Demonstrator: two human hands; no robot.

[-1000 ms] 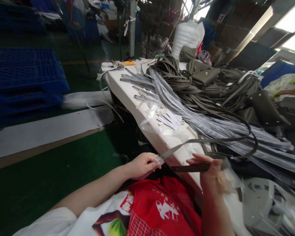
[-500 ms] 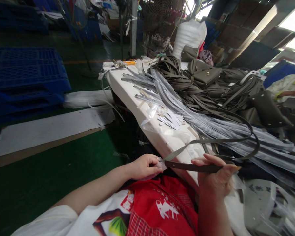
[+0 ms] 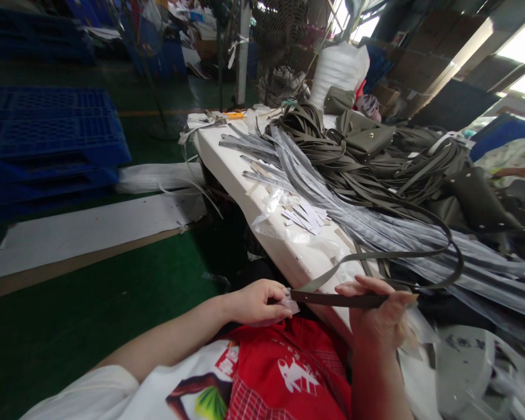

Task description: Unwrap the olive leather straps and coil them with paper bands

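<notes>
In the head view, my left hand (image 3: 262, 302) is closed in a pinch on a small piece of clear plastic (image 3: 292, 303), close to one end of a dark strap (image 3: 328, 298). My right hand (image 3: 378, 309) grips this strap between thumb and fingers, holding it roughly level above my lap. A grey-green length of strap (image 3: 402, 254) runs from near my left fingertips, loops out to the right over the table and curves back behind my right hand. Whether the strap's tip sits inside the plastic is too small to tell.
Strips in clear plastic sleeves (image 3: 367, 219) lie across the white table (image 3: 221, 160), beside white paper slips (image 3: 306, 217) and a heap of dark straps (image 3: 341, 169). Dark green bags (image 3: 370, 140) lie beyond. Blue pallets (image 3: 48, 134) stand left; another person's arm (image 3: 518, 172) shows far right.
The strap and my right hand have shifted slightly left, bringing the strap's end closer to the plastic at my left fingers. The camera view has tilted a little.
</notes>
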